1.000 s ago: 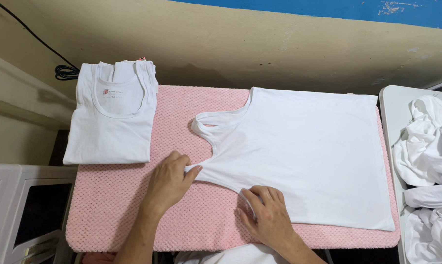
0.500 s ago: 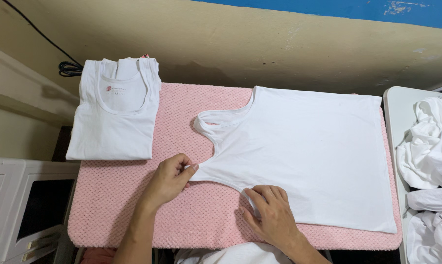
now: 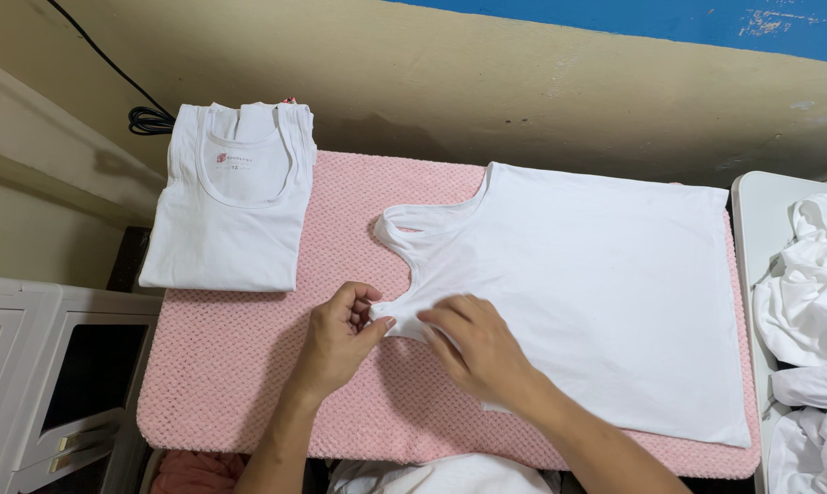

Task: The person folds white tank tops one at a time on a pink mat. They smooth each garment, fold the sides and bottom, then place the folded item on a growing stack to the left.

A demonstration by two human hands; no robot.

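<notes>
Cream wall (image 3: 450, 82) under a blue band (image 3: 706, 23) — white cabinet (image 3: 38, 366) at left.

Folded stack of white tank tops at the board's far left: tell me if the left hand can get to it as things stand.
Probably yes. The left hand pinches the spread tank top's strap, with only bare pink cover between it and the folded stack.

Bare pink mat (image 3: 239, 384) left; folded stack (image 3: 230, 206) beyond.
</notes>
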